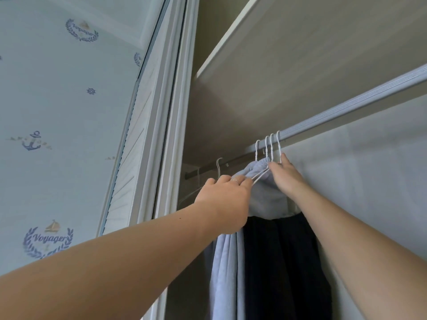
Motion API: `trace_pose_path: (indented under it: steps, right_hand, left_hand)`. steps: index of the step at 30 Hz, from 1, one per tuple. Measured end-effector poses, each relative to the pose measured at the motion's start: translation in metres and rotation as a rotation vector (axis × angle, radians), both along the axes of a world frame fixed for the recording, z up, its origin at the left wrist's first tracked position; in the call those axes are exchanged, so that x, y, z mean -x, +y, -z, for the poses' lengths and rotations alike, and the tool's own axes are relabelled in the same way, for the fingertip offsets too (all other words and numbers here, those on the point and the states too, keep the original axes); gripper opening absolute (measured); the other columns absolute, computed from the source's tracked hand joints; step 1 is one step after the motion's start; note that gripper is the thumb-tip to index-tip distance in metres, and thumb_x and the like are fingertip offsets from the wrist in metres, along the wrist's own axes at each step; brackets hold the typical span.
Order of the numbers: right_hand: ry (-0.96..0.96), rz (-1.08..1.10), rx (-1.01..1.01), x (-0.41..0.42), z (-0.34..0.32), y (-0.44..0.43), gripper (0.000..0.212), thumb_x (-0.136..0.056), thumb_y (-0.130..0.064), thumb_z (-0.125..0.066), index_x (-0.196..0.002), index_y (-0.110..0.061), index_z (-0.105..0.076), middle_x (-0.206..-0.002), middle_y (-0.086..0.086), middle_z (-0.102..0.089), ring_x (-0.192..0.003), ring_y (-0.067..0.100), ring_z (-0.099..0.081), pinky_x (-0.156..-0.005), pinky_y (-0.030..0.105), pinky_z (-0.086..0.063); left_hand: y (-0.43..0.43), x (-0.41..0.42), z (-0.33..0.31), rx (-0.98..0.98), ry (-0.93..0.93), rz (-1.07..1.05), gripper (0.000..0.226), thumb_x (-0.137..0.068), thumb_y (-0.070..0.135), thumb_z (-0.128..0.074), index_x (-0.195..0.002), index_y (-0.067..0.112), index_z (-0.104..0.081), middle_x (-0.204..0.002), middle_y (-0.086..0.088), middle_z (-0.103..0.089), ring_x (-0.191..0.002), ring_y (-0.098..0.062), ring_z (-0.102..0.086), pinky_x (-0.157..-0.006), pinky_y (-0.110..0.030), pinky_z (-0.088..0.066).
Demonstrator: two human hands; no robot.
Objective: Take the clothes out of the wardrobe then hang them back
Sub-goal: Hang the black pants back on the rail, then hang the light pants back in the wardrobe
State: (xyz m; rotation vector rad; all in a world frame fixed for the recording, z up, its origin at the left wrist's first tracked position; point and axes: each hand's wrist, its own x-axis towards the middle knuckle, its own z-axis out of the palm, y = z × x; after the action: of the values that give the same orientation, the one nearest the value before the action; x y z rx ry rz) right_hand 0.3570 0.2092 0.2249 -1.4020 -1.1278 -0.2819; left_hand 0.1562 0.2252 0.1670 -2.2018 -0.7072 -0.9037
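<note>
Several white hangers [268, 146] hook over the wardrobe rail [346, 107] inside the open wardrobe. A light blue garment [225, 269] and a dark garment [282, 262] hang from them. My left hand [226, 202] grips the white wire shoulders of the hangers just left of the hooks, with the blue fabric bunched under it. My right hand [285, 175] pinches the hanger necks right below the rail, its fingers reaching up to the rightmost hook.
A single bare hanger hook [218, 166] sits on the darker far-left stretch of rail. A shelf [254, 31] runs above the rail. The wardrobe's white door frame [171, 112] stands to the left, beside nautical wallpaper [57, 100]. The pale wardrobe wall [358, 181] lies to the right.
</note>
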Motion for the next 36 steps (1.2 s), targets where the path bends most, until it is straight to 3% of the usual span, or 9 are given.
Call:
trace_pose_path:
  steps: [3,7,12,15,19,24,36]
  right_hand:
    - [0.019,-0.042,0.01,0.012,0.013,-0.014,0.069,-0.094,-0.067,-0.033,-0.155,-0.038,-0.018,-0.162,-0.006,-0.023,-0.147,0.023,-0.025,-0.119,0.047,-0.022]
    - [-0.111,-0.032,-0.137,0.058,0.026,-0.035,0.061,-0.096,-0.061,-0.031,-0.153,-0.042,-0.019,-0.161,-0.012,-0.023,-0.148,0.016,-0.023,-0.12,0.044,-0.019]
    - [-0.451,-0.017,-0.274,0.159,0.05,-0.059,0.058,-0.101,-0.049,-0.033,-0.155,-0.038,-0.015,-0.164,-0.014,-0.009,-0.151,0.008,-0.003,-0.122,0.048,-0.009]
    - [-0.595,-0.058,-0.267,0.23,0.075,-0.068,0.062,-0.097,-0.054,-0.027,-0.155,-0.037,-0.012,-0.164,-0.013,-0.005,-0.151,0.009,0.003,-0.121,0.05,-0.004]
    - [-0.687,-0.215,-0.165,0.334,0.128,-0.073,0.064,-0.094,-0.063,-0.018,-0.153,-0.045,-0.003,-0.163,-0.019,0.005,-0.149,0.003,0.014,-0.121,0.05,0.005]
    - [-0.662,-0.491,-0.043,0.472,0.212,-0.088,0.067,-0.09,-0.066,-0.016,-0.151,-0.05,0.003,-0.16,-0.026,0.013,-0.145,-0.002,0.022,-0.119,0.043,0.014]
    - [-0.687,-1.171,0.125,0.819,0.393,-0.198,0.069,-0.09,-0.068,-0.014,-0.152,-0.047,0.008,-0.16,-0.025,0.016,-0.147,0.003,0.022,-0.118,0.046,0.016]
  left_hand:
    - [-0.006,0.025,-0.004,-0.076,-0.058,-0.001,0.069,-0.1,0.03,-0.048,-0.159,0.021,-0.013,-0.168,-0.003,-0.008,-0.153,-0.027,-0.008,-0.122,-0.047,-0.014]
    - [-0.012,0.081,-0.007,-0.153,-0.241,-0.005,0.064,-0.103,0.048,-0.035,-0.159,0.027,-0.011,-0.169,0.001,0.0,-0.154,-0.025,0.01,-0.122,-0.046,0.006]
    - [-0.02,0.183,0.008,-0.148,-0.36,-0.112,0.069,-0.097,0.062,-0.018,-0.158,0.033,-0.006,-0.168,0.003,0.007,-0.154,-0.026,0.016,-0.124,-0.051,0.006]
    - [-0.025,0.258,0.03,-0.124,-0.414,-0.125,0.066,-0.101,0.055,-0.027,-0.159,0.028,-0.011,-0.169,0.002,0.002,-0.154,-0.025,0.012,-0.124,-0.047,0.005]
    - [-0.043,0.369,0.079,-0.079,-0.395,-0.23,0.069,-0.097,0.06,-0.02,-0.159,0.027,-0.014,-0.168,0.002,-0.003,-0.154,-0.024,0.008,-0.123,-0.045,0.006]
    - [-0.094,0.516,0.154,-0.016,-0.35,-0.395,0.07,-0.097,0.061,-0.024,-0.158,0.027,-0.019,-0.168,0.002,-0.01,-0.155,-0.026,0.002,-0.124,-0.05,-0.003]
    - [-0.313,0.808,0.354,0.293,-0.428,-0.963,0.076,-0.094,0.069,-0.022,-0.159,0.035,-0.005,-0.168,0.007,0.008,-0.153,-0.021,0.018,-0.123,-0.051,0.007]
